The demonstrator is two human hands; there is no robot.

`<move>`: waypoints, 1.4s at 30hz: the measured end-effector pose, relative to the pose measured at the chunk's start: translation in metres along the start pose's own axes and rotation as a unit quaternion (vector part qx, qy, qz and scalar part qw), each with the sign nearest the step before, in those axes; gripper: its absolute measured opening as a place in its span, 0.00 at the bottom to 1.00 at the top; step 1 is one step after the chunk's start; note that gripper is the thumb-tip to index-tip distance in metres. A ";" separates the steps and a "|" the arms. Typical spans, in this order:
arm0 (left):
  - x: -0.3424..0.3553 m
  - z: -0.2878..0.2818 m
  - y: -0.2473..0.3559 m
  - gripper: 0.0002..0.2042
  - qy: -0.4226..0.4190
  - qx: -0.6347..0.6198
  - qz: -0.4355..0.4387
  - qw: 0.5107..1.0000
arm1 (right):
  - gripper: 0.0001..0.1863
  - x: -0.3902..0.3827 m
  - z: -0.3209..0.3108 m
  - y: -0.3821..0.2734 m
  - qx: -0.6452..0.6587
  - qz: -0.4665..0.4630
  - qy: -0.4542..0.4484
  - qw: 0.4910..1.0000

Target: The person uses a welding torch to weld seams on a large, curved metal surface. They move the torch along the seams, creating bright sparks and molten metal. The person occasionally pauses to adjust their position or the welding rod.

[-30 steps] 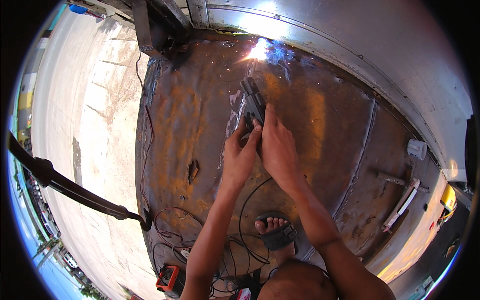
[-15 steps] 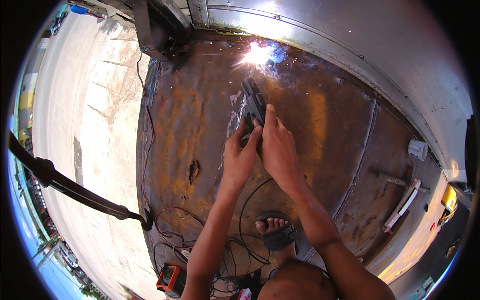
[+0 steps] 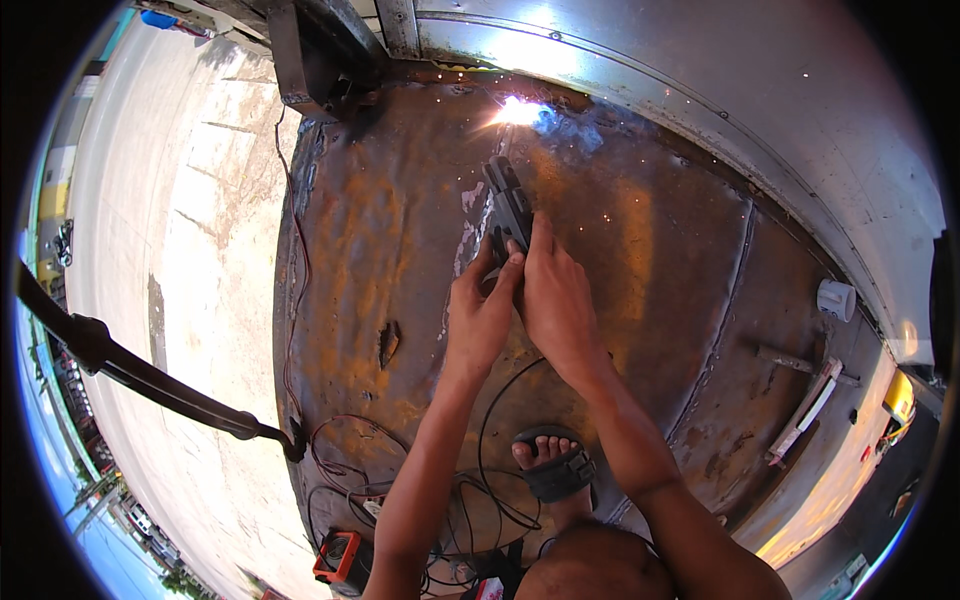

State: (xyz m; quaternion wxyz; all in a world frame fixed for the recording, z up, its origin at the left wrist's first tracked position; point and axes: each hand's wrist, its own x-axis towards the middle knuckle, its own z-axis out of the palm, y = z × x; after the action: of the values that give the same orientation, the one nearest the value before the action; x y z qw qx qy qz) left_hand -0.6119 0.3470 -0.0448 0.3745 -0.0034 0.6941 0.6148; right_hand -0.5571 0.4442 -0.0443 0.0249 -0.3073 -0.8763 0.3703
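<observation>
My left hand and my right hand are both closed on a black electrode holder, which points away from me along a pale seam on a rusty steel floor plate. Beyond its tip a bright welding arc glows near the base of a grey metal wall, with blue smoke and scattered sparks. The rod between holder and arc is hard to make out. A black cable curves over the plate below my hands, beside my sandalled foot.
A steel post stands at the far left corner. A black bar crosses the pale pavement at left. An orange-and-black machine sits among loose cables at bottom. A white mug and a metal piece lie at right.
My hands and the holder have barely moved. The arc flared larger half a second ago and is smaller now, with smoke and sparks drifting to the right.
</observation>
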 end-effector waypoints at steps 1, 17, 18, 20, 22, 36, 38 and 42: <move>0.000 0.000 0.001 0.25 -0.001 0.003 -0.002 1.000 | 0.22 0.000 0.000 0.000 0.001 0.001 -0.001 1.000; -0.001 0.001 0.001 0.23 -0.003 -0.011 0.001 1.000 | 0.25 0.000 -0.004 -0.005 0.019 0.027 -0.010 0.999; -0.001 0.001 0.001 0.23 0.000 -0.005 -0.004 1.000 | 0.25 0.000 -0.004 -0.005 0.017 0.028 -0.013 0.999; -0.001 0.000 0.002 0.24 0.001 0.000 -0.007 1.000 | 0.25 0.000 -0.003 -0.005 0.012 0.029 -0.018 0.999; -0.001 -0.001 0.003 0.24 -0.004 -0.001 -0.006 1.000 | 0.25 0.000 -0.001 -0.003 0.010 0.021 -0.010 1.000; -0.002 0.000 0.004 0.23 -0.004 -0.018 -0.004 1.000 | 0.21 0.001 -0.001 -0.001 -0.007 0.006 -0.014 1.000; -0.002 0.000 0.004 0.24 -0.003 -0.015 -0.008 1.000 | 0.22 0.001 0.002 0.000 -0.019 0.011 -0.014 1.000; -0.002 -0.001 0.003 0.24 -0.008 -0.010 -0.008 1.000 | 0.23 -0.001 0.001 0.002 -0.012 -0.006 -0.008 1.000</move>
State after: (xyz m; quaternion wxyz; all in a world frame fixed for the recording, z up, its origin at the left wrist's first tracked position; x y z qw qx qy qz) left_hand -0.6123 0.3459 -0.0415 0.3848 -0.0082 0.6851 0.6184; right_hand -0.5559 0.4438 -0.0460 0.0165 -0.2989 -0.8827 0.3623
